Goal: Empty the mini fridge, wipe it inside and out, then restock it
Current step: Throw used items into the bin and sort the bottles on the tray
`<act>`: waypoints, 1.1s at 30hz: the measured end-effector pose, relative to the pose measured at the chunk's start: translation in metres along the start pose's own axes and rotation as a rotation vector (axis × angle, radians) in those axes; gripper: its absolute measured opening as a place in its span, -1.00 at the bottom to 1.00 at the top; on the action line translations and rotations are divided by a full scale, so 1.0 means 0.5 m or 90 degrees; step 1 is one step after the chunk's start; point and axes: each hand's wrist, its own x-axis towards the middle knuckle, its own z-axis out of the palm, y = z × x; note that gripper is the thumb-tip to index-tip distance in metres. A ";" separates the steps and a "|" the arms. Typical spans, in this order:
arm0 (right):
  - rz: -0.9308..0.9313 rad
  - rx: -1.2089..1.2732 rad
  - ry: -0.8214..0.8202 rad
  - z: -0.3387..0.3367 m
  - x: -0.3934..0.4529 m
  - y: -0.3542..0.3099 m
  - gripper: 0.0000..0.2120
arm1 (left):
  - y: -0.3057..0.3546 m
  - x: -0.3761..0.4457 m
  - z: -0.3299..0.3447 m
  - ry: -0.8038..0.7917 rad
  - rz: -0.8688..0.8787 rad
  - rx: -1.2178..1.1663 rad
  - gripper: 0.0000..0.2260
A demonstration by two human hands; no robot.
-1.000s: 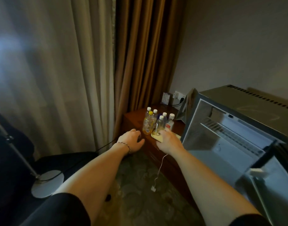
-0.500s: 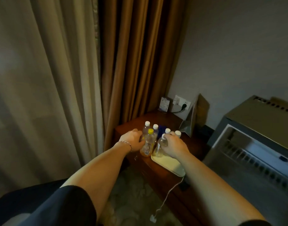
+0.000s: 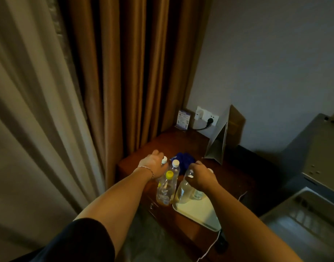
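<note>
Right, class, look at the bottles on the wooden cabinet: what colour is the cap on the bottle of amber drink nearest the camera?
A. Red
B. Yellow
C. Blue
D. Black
B: the amber drink bottle at the front of the group carries a yellow cap, while the bottles around it show white caps.
</note>
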 end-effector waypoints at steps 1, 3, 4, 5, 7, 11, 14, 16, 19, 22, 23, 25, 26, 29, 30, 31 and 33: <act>0.003 -0.003 -0.013 0.002 0.016 0.006 -0.69 | 0.002 0.018 0.005 -0.009 -0.003 0.004 -0.60; 0.003 -0.018 -0.041 0.006 0.049 0.018 -0.70 | 0.009 0.055 0.013 -0.025 -0.013 0.013 -0.57; 0.001 -0.029 -0.054 0.009 0.064 0.024 -0.71 | 0.014 0.072 0.016 -0.031 -0.019 0.017 -0.56; -0.003 -0.043 -0.068 0.012 0.077 0.027 -0.72 | 0.019 0.088 0.020 -0.037 -0.025 0.023 -0.55; -0.015 -0.068 -0.097 0.018 0.101 0.033 -0.70 | 0.024 0.114 0.036 -0.053 -0.030 0.036 -0.54; -0.014 -0.097 -0.163 0.040 0.124 0.046 -0.72 | 0.024 0.138 0.074 -0.097 -0.027 0.060 -0.57; 0.012 -0.079 -0.177 0.059 0.125 0.055 -0.71 | 0.016 0.143 0.090 -0.099 -0.028 0.045 -0.60; 0.022 -0.057 -0.168 0.065 0.122 0.053 -0.73 | 0.005 0.145 0.093 -0.089 -0.025 0.035 -0.64; 0.037 -0.022 -0.141 0.078 0.118 0.049 -0.79 | -0.015 0.141 0.095 -0.077 -0.009 0.009 -0.72; 0.045 -0.014 -0.112 0.083 0.111 0.037 -0.83 | -0.034 0.127 0.091 -0.056 0.014 -0.016 -0.76; 0.049 -0.018 -0.109 0.084 0.107 0.032 -0.83 | -0.042 0.120 0.089 -0.051 0.022 -0.024 -0.77; 0.054 -0.024 -0.096 0.081 0.098 0.019 -0.83 | -0.057 0.107 0.083 -0.041 0.040 -0.045 -0.77; 0.057 -0.024 -0.089 0.078 0.090 0.011 -0.83 | -0.064 0.099 0.078 -0.040 0.047 -0.054 -0.77; 0.072 -0.015 -0.069 0.077 0.064 -0.006 -0.81 | -0.085 0.078 0.062 -0.028 0.057 -0.060 -0.77; 0.078 -0.011 -0.065 0.076 0.054 -0.011 -0.79 | -0.090 0.069 0.056 -0.026 0.062 -0.062 -0.77; 0.080 -0.008 -0.059 0.075 0.042 -0.016 -0.78 | -0.095 0.061 0.051 -0.025 0.069 -0.063 -0.77; 0.086 -0.006 -0.050 0.076 0.017 -0.023 -0.74 | -0.103 0.045 0.047 -0.021 0.085 -0.061 -0.78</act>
